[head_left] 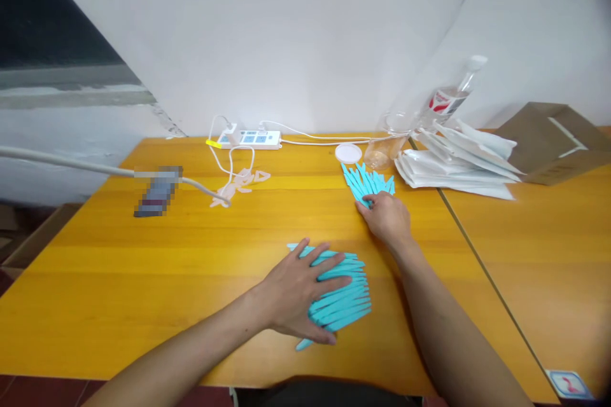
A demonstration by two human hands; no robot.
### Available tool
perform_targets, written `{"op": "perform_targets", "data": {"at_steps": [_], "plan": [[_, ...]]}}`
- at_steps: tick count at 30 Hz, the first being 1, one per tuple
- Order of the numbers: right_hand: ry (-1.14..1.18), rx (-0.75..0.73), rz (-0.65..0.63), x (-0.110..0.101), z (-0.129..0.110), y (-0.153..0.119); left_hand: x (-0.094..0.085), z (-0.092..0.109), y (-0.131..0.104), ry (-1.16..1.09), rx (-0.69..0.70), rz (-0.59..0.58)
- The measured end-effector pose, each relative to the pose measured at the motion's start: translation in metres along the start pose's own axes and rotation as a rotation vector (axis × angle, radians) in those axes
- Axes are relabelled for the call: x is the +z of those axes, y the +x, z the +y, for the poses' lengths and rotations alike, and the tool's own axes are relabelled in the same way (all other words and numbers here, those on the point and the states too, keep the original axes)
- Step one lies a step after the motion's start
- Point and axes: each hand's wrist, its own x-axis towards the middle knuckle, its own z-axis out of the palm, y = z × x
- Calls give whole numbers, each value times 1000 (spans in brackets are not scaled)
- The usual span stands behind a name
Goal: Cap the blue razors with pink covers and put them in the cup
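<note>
My left hand (298, 292) lies flat with fingers spread over a fanned pile of thin turquoise strips (351, 302) near the table's front. Its palm and fingers cover part of that pile. Farther back, a smaller bunch of turquoise strips (365, 179) spreads out on the wood. My right hand (386, 219) is at the near end of this bunch, thumb and fingers drawn together on the strips. How many strips are between those fingers is hidden.
Behind the smaller bunch are a white round lid (348, 153) and a clear jar (382, 152). White packets (458, 165), a bottle (449, 98) and a cardboard box (544, 140) stand right. Power strip (260, 139), pale pieces (243, 178) and phone (155, 194) lie left, with cables.
</note>
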Motion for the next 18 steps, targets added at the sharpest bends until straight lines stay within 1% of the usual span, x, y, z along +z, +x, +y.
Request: {"op": "perform_targets", "data": {"at_steps": [3, 6, 9, 11, 12, 13, 14, 15, 16, 17, 18], "plan": [[20, 35, -5, 1, -2, 0, 0, -3, -9, 23, 6, 18], [13, 30, -6, 2, -3, 0, -2, -5, -18, 24, 7, 2], [-19, 1, 16, 0, -4, 0, -7, -5, -22, -3, 28, -17], [-9, -34, 56, -3, -6, -2, -12, -9, -25, -21, 24, 8], [26, -66, 79, -4, -8, -3, -15, -15, -27, -22, -4, 41], [90, -109, 95, -5, -10, -4, -18, -24, -31, -11, -64, 105], [186, -158, 91, -6, -12, -6, -22, -36, -35, 15, -159, 198], [313, -203, 54, -5, -15, -9, -26, -50, -41, 55, -280, 296], [460, -236, -23, -4, -19, -11, -29, -67, -48, 115, -443, 444], [611, -250, -138, -1, -23, -14, -32, -84, -55, 190, -602, 543], [748, -247, -273, 2, -27, -17, -35, -100, -62, 274, -748, 598]]}}
